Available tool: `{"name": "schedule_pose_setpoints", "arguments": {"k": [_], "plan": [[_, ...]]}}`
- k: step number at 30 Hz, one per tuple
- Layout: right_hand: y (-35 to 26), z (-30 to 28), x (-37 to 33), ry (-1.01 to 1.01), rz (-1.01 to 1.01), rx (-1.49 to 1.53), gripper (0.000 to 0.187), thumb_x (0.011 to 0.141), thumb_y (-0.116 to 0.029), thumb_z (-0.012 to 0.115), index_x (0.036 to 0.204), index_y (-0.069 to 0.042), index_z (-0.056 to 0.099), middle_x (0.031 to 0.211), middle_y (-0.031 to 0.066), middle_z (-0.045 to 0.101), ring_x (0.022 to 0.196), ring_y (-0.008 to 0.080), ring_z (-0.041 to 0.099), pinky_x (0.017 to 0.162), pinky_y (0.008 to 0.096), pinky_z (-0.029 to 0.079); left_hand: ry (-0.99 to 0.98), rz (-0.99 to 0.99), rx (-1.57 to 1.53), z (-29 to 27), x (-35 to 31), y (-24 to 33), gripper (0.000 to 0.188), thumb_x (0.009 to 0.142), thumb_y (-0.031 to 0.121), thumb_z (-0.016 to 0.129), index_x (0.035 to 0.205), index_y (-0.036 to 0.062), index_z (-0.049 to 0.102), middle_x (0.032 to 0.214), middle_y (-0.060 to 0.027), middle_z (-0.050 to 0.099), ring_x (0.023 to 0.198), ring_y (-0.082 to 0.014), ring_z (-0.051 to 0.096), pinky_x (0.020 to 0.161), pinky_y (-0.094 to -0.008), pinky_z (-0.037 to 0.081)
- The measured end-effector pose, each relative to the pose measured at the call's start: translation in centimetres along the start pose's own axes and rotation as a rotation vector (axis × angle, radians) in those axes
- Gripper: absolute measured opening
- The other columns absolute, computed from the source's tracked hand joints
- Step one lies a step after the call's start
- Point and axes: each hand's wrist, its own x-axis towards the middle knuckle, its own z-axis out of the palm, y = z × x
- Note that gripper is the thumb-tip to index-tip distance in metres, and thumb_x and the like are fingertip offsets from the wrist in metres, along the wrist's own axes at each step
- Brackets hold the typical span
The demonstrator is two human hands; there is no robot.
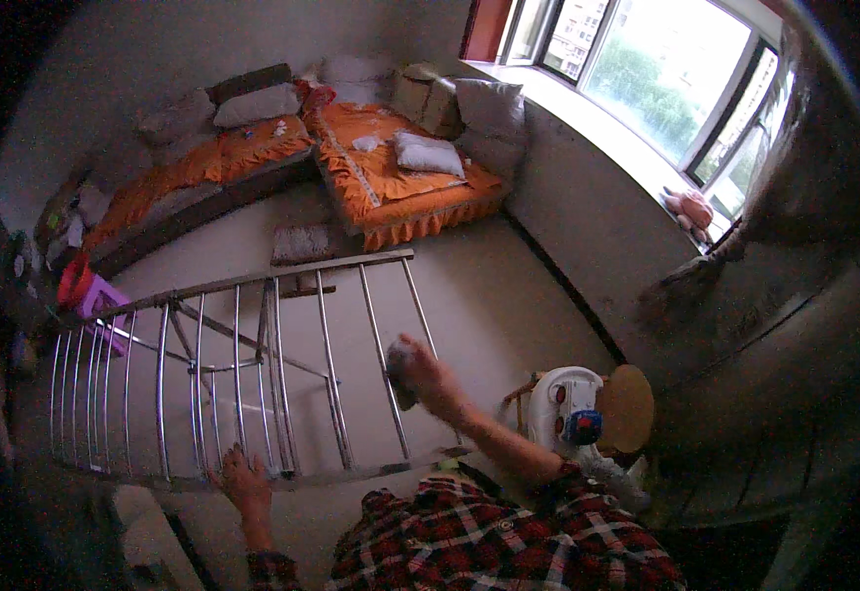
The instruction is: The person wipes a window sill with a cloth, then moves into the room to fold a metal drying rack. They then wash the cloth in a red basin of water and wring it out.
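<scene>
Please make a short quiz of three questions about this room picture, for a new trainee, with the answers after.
1. True or false: the right hand presses a grey cloth against a bar of the metal railing.
2. Where does the left hand rest? A) on the orange bed cover B) on the lower rail of the railing C) on the window sill
3. Fill in: the person's shirt sleeve has a red ____ pattern.

Key: 1. true. 2. B. 3. plaid (checked).
</scene>
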Motion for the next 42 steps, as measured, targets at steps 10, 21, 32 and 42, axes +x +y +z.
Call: {"name": "schedule_pose_setpoints", "arguments": {"k": [10, 21, 32, 42], "plan": [[11.2, 9.2, -2.6, -0.371, -0.159, -0.814, 0.029, 0.095, -0.031, 0.049, 0.100, -0.003, 0.045, 0.082, 0.0168, 0.051, 0.077, 0.0307, 0.052, 0.075, 0.0428, 0.044, 0.096, 0.073, -0.087, -0.3, 0.1, -2.1, 0.044, 0.085, 0.039, 0.057, 0.116, 0.0069, 0.057, 0.110, -0.0119, 0.062, 0.108, -0.0299, 0.054, 0.105, -0.0554, 0.023], [8.9, 11.3, -2.0, -0.279, 0.345, -0.011, 0.047, 0.088, -0.045, 0.048, 0.095, 0.001, 0.047, 0.078, 0.0097, 0.051, 0.067, 0.0181, 0.050, 0.056, 0.0331, 0.045, 0.101, 0.067, -0.064, -0.3, -0.1, 0.2, 0.041, 0.083, 0.035, 0.060, 0.110, 0.0039, 0.058, 0.106, -0.0139, 0.063, 0.107, -0.0306, 0.054, 0.101, -0.0547, 0.028], [16.3, 4.8, 11.5, -0.331, 0.078, -0.427, 0.064, 0.056, -0.020, 0.080, 0.112, 0.000, 0.055, 0.109, 0.0168, 0.058, 0.104, 0.0317, 0.052, 0.091, 0.0441, 0.042, 0.295, 0.153, -0.355, -2.2, -3.9, 0.3, 0.046, 0.069, 0.034, 0.069, 0.106, 0.0064, 0.061, 0.085, -0.0132, 0.063, 0.079, -0.0354, 0.058, 0.079, -0.0488, 0.039], [13.3, 3.9, 20.8, -0.285, 0.006, -0.448, 0.045, 0.074, -0.033, 0.059, 0.104, 0.000, 0.055, 0.088, 0.0183, 0.058, 0.078, 0.0311, 0.054, 0.070, 0.0442, 0.042, 0.296, 0.120, -0.208, -3.4, -8.7, -0.6, 0.039, 0.076, 0.040, 0.062, 0.094, 0.0052, 0.066, 0.087, -0.0109, 0.064, 0.091, -0.0282, 0.057, 0.094, -0.0472, 0.033]]}}
